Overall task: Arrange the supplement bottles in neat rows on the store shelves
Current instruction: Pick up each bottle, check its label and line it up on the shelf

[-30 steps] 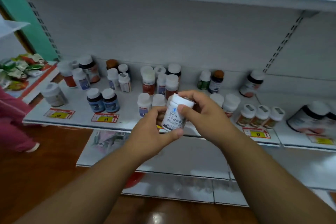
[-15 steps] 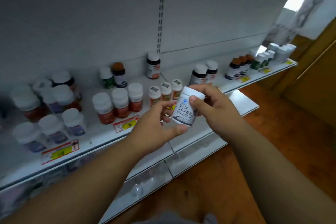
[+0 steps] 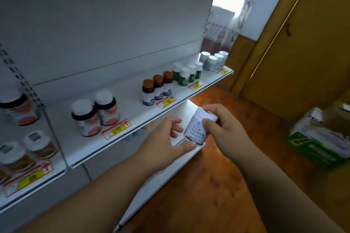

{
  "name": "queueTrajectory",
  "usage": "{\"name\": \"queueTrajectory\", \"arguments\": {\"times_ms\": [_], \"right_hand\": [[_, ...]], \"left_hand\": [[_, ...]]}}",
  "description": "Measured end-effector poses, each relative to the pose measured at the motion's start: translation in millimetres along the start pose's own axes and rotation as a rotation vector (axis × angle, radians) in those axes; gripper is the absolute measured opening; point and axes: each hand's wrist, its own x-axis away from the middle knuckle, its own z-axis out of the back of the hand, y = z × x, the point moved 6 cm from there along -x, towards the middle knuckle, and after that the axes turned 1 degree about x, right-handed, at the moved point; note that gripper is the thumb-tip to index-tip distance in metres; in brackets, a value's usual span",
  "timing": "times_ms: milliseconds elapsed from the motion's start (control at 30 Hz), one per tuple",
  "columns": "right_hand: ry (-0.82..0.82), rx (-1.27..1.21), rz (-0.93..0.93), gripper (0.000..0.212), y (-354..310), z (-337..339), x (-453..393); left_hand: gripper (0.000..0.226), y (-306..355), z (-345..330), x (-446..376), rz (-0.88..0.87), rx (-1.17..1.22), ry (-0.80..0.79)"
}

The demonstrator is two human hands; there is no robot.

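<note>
Both hands hold a white supplement bottle [image 3: 197,128] with a blue-printed label, tilted, in front of the shelf edge. My right hand [image 3: 223,128] grips its cap and upper side. My left hand [image 3: 166,143] supports its base with the thumb, fingers spread. On the white shelf [image 3: 132,111] stand groups of bottles: two dark ones with white caps [image 3: 94,113], three with brown caps [image 3: 157,87], several green ones [image 3: 186,73] and several white ones [image 3: 214,60] at the far right end.
More white-capped bottles [image 3: 28,153] stand on the shelf section at the left, behind price tags. A green and white carton [image 3: 318,142] lies on the wooden floor at the right. A brown door [image 3: 303,43] stands beyond the shelf end. A lower shelf [image 3: 170,176] juts out below.
The view has swung right along the shelf, bringing the shelf's right end and the door into sight. Both hands still hold the white bottle, now more tilted and carried to the right.
</note>
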Motion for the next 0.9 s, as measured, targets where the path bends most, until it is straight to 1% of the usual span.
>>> {"name": "queueTrajectory", "arguments": {"times_ms": [167, 300, 467, 567, 667, 767, 833, 900], "right_hand": [[0.07, -0.048, -0.043, 0.023, 52, 33, -79], [0.14, -0.042, -0.071, 0.022, 74, 65, -140], [0.143, -0.029, -0.088, 0.02, 94, 137, -207], [0.124, -0.115, -0.068, 0.02, 114, 173, -245], [0.065, -0.171, -0.061, 0.019, 147, 198, -289], [-0.012, -0.116, 0.025, 0.018, 172, 220, -344], [-0.098, -0.114, 0.054, 0.018, 183, 229, -378], [-0.21, -0.137, 0.075, 0.015, 191, 233, -409]], "left_hand": [[0.077, -2, -45, -97, -0.003, -0.044, -0.023], [0.075, 8, -71, -181, -0.059, -0.062, -0.055], [0.074, 50, -117, -276, -0.117, -0.069, -0.18], [0.066, 63, -146, -325, -0.104, -0.037, -0.204], [0.055, 64, -173, -370, -0.066, -0.028, -0.171], [0.06, 62, -194, -410, -0.027, -0.046, -0.086], [0.056, 59, -202, -433, 0.034, -0.07, -0.015], [0.051, 59, -204, -449, 0.089, -0.1, 0.089]]}}
